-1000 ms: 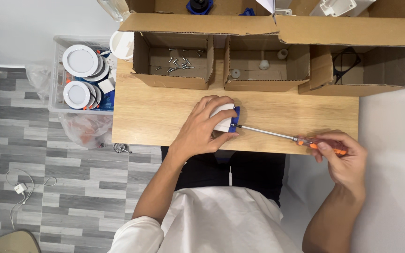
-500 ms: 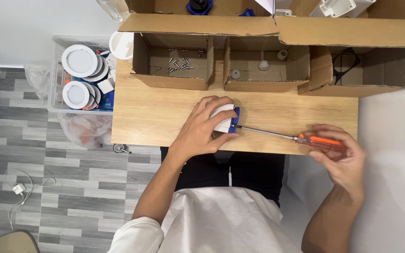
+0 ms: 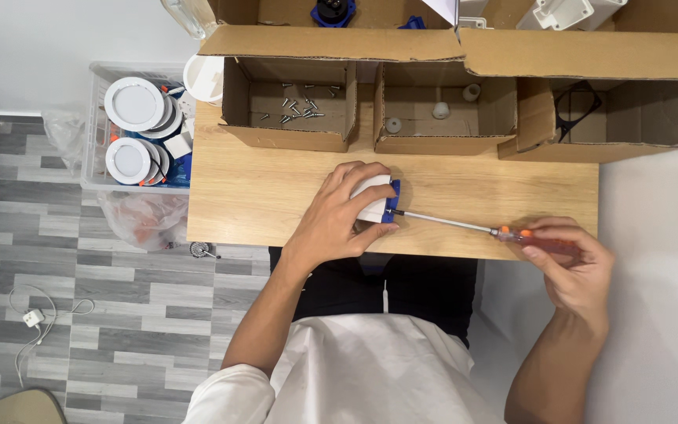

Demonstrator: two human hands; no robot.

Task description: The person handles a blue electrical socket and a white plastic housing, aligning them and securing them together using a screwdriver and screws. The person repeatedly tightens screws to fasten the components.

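2 hands share the work here, each with its own job. The right hand (image 3: 570,263) is closed around the orange handle of a screwdriver (image 3: 464,227), its grip clamped on the handle past the near edge of the wooden surface (image 3: 276,196), so the long thin shaft can run level and leftward across the wood. The shaft's tip meets the blue side of a small white and blue fitting (image 3: 378,202), where a screw probably sits, though the screw itself is too small to see.

The left hand (image 3: 339,216) lies over that fitting, fingers wrapped across its white top and thumb underneath, pressing it down on the surface; that grip looks meant to stop the part from turning or sliding under the push of the tool. The fitting rests near the middle of the surface, just left of the shaft's tip.

Beyond the left hand's grip stand 3 open cardboard boxes in a row, within arm's reach: the left box (image 3: 288,106) holds loose screws, the middle box (image 3: 441,110) a few small white parts, the right box (image 3: 606,118) a black cable. Further left of the surface, a clear bin (image 3: 103,78) holds round white lamp units.
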